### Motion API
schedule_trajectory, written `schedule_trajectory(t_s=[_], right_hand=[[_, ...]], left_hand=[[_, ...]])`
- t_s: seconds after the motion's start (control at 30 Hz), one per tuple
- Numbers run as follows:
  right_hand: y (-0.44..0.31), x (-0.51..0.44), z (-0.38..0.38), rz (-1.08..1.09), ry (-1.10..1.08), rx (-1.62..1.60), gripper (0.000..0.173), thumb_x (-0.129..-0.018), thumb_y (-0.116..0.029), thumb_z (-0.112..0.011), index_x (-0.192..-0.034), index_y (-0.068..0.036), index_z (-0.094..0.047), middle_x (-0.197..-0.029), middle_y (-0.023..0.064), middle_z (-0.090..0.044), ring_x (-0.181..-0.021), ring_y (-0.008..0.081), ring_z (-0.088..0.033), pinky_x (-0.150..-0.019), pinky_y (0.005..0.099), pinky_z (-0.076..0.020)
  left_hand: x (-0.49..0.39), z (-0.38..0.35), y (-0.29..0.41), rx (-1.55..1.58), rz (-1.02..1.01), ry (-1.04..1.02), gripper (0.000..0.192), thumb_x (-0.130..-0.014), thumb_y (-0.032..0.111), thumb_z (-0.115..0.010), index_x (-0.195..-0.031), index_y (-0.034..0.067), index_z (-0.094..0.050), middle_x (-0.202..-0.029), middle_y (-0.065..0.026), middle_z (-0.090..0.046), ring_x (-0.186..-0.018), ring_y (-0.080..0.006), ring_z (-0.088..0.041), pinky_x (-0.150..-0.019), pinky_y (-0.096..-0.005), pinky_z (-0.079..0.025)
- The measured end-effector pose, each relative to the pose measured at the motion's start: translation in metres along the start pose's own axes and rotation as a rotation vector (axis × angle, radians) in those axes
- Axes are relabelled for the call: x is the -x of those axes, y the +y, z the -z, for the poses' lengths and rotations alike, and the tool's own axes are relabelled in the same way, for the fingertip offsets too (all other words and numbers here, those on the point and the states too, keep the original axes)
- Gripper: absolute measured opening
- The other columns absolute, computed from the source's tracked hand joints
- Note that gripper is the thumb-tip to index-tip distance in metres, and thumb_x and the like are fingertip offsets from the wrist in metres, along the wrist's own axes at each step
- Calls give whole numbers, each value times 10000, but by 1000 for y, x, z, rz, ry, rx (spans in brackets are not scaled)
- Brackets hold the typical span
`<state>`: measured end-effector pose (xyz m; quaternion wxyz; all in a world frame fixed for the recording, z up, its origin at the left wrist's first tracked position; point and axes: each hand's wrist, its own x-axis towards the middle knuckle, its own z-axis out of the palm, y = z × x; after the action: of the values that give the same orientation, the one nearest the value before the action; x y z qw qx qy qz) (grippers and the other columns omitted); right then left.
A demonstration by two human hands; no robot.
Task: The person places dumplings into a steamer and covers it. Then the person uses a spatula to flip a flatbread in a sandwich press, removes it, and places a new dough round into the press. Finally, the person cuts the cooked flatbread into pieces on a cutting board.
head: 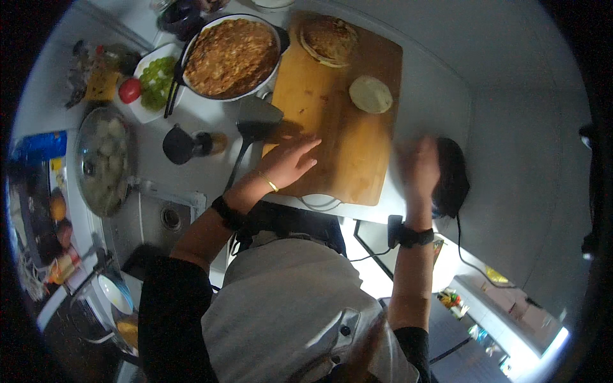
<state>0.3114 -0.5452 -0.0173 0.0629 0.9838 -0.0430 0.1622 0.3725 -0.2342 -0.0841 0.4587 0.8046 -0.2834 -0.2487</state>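
Note:
My left hand (291, 163) is over the left edge of a wooden cutting board (366, 158), fingers apart and holding nothing. Beside it, a black spatula (258, 117) lies with its blade at the board's left edge. My right hand (421, 167), blurred, is just off the board's right side, next to a dark rounded appliance (450, 177) with a cord; whether it touches that or holds anything is unclear. A pale round of dough (370, 94) rests on the board, and browned flatbreads (329, 40) are stacked at its far end.
A wide pan of reddish-brown food (232, 57) stands beyond the spatula. Chopsticks (171, 98) lean by a white plate (143, 112) with green slices and a tomato (130, 91). At left are a black-topped bottle (178, 144), a glass-lidded bowl (104, 160) and a sink (158, 215).

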Motion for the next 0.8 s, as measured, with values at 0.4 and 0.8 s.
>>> schedule_trajectory(t_s=[0.4, 0.8], right_hand=[[-72, -98, -79, 425, -218, 38, 423, -805, -279, -683, -1207, -171, -610, -1222, 122, -530, -1121, 321, -512, -955, 498, -398], [-51, -121, -73, 498, -125, -103, 482, -726, -339, -767, -1165, -186, -641, -1230, 102, -567, -1166, 315, -495, -1016, 525, -363]], left_hand=[[140, 5, -33, -411, 360, 494, 490, -754, 76, -685, -1220, 60, -538, -1205, -198, -524, -1130, -415, -495, -982, -467, -421], [163, -32, -69, -663, 493, 698, 645, -713, 210, -739, -1298, 84, -497, -1286, -184, -487, -1200, -351, -452, -996, -497, -326]])
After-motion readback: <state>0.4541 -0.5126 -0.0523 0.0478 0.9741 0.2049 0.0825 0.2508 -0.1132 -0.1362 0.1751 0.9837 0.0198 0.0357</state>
